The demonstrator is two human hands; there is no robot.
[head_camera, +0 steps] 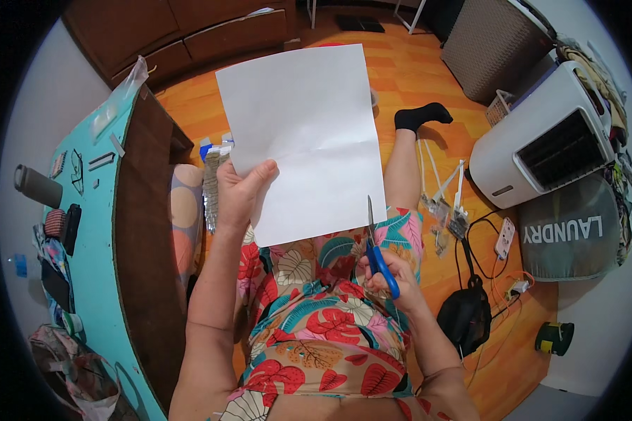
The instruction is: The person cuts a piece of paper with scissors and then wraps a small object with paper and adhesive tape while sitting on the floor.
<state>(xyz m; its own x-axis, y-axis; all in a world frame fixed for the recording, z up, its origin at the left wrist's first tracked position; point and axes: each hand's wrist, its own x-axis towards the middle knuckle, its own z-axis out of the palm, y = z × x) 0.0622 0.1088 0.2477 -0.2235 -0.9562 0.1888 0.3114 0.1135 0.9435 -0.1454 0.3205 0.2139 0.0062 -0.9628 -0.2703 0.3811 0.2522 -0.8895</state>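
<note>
A large sheet of white paper with a faint crease across it is held up before me. My left hand pinches its left edge, thumb on the near face and fingers behind. In my right hand is a pair of scissors with blue handles. The blades point away from me and overlap the sheet's lower right edge near the corner; whether they have cut into it I cannot tell. Below the paper lies my lap in a floral garment.
On the left stands a turquoise-topped table with a tumbler and eyeglasses. To the right are a white air cooler, a laundry bag, a black bag, cables, and plastic-wrapped strips on the wooden floor.
</note>
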